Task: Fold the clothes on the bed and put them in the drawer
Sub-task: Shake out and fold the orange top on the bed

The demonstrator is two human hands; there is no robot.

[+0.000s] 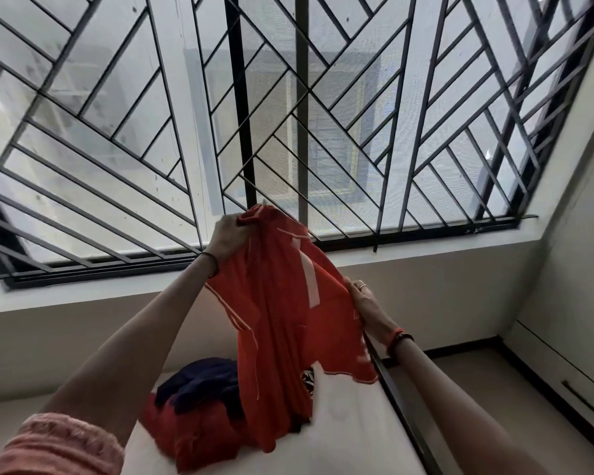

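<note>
An orange-red garment with thin white stripes [282,320] hangs in the air above the bed [350,437]. My left hand [226,238] grips its top edge, raised in front of the window. My right hand [366,305] pinches the garment's right edge lower down. Under the hanging cloth a pile lies on the white bed: a dark navy piece [199,382] on top of a red piece [182,430]. A dark patterned scrap [307,375] peeks out behind the garment.
A big window with a black diagonal grille [288,114] fills the wall behind the bed. The bed's dark frame edge [402,406] runs along its right side. A white drawer unit with a dark bar handle [585,401] stands at the far right.
</note>
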